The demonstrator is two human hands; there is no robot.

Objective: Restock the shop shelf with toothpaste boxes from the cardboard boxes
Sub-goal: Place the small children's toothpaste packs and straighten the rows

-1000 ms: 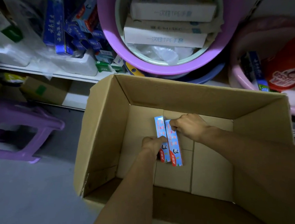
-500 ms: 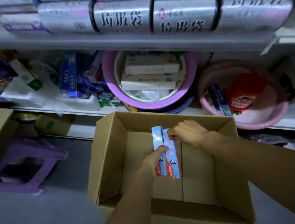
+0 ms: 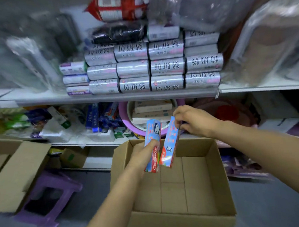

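Two light-blue toothpaste boxes are held up over the open cardboard box (image 3: 220,172). My left hand (image 3: 143,153) grips the lower part of the left toothpaste box (image 3: 153,131). My right hand (image 3: 194,120) pinches the top end of the right toothpaste box (image 3: 169,144), which tilts slightly. The two boxes are side by side and almost touching. The cardboard box's floor beneath them shows bare. Behind the boxes is the lower shelf (image 3: 93,143), where dark-blue toothpaste boxes (image 3: 95,118) lie in a loose heap.
A purple basin (image 3: 126,122) holding white cartons sits on the lower shelf, a pink basin (image 3: 235,113) to its right. Silver bag rolls (image 3: 150,68) are stacked on the upper shelf. A second cardboard box (image 3: 14,172) and a purple stool (image 3: 49,198) stand at the left.
Both hands have lifted the two toothpaste boxes out of the cardboard box toward the shelf. My view has tilted up, so the upper shelf now shows.
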